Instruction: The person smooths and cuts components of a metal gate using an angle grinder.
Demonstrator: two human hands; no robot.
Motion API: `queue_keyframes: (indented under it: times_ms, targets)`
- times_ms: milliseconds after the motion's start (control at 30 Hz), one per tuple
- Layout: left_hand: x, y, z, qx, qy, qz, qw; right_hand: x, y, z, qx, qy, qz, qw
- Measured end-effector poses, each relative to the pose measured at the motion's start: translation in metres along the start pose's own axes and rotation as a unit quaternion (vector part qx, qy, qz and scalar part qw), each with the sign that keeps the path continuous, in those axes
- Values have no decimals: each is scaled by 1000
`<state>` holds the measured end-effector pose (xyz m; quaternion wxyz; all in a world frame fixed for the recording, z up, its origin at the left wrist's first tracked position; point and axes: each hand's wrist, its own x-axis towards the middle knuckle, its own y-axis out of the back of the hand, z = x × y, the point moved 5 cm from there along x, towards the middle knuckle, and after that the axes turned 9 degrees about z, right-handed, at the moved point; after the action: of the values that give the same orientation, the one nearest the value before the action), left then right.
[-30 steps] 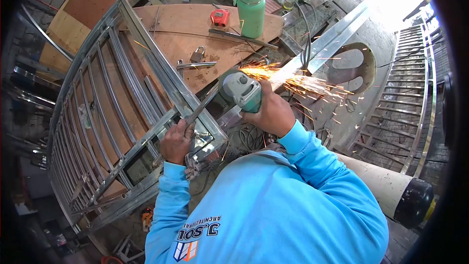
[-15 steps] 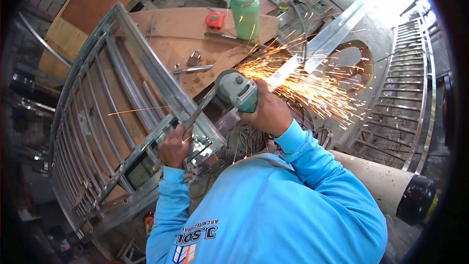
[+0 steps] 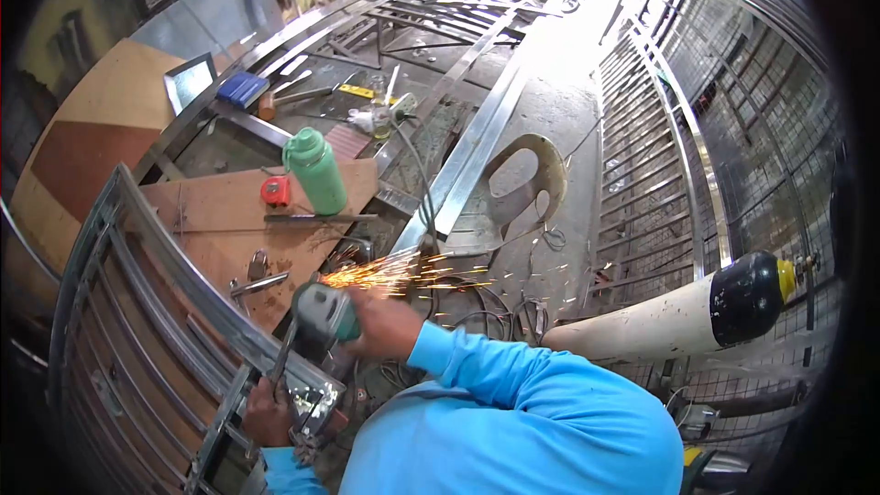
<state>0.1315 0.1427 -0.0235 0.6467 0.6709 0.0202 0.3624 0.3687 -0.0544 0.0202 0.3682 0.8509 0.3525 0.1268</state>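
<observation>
My right hand (image 3: 383, 323) is wrapped round the green body of an angle grinder (image 3: 325, 312). Orange sparks (image 3: 394, 273) fly rightward from the grinder's disc. Below and to the left, my left hand (image 3: 267, 412) closes round a thin metal bar (image 3: 285, 348) that reaches up to the disc. Both hands are over the corner of a curved metal frame (image 3: 183, 270) with several parallel bars. My left fingers are partly hidden.
On a brown board (image 3: 211, 243) stand a green bottle (image 3: 316, 172), a red tape measure (image 3: 275, 190) and a padlock (image 3: 258, 264). A gas cylinder (image 3: 642, 323) lies at the right. Long metal profiles (image 3: 477, 151), cables and a barred frame (image 3: 646, 192) are beyond.
The view has tilted up and turned right, so the hands, grinder and frame appear lower and further left. The spark stream looks smaller. Both hands keep their holds.
</observation>
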Motion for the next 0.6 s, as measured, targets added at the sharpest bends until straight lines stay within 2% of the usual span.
queue_keyframes:
  times_ms: [100,233,267,333,400,433,467,533,600]
  targets:
    - [6,7,9,6,23,0,1000,13,5,19,33,7,54,998]
    - [8,-5,3,-20,27,-30,999,-3,-9,-11,6,22,-59,998]
    - [0,-8,-5,-21,31,-36,999,-7,-15,-13,-13,28,-61,998]
    - [-1,-9,-6,-49,8,9,999,-12,-34,-22,-36,66,-94,993]
    - [-1,-3,-2,-24,28,-12,999,-9,-25,-22,-50,99,-55,992]
    - [1,1,2,-30,21,22,999,-4,-10,-26,-75,38,-80,993]
    - [2,4,4,-22,35,13,999,5,-10,-7,-63,39,-50,996]
    - [7,12,2,-56,56,-27,996,27,13,0,-62,55,-51,995]
    - [8,12,-8,-115,70,-71,988,47,27,19,-55,131,-4,990]
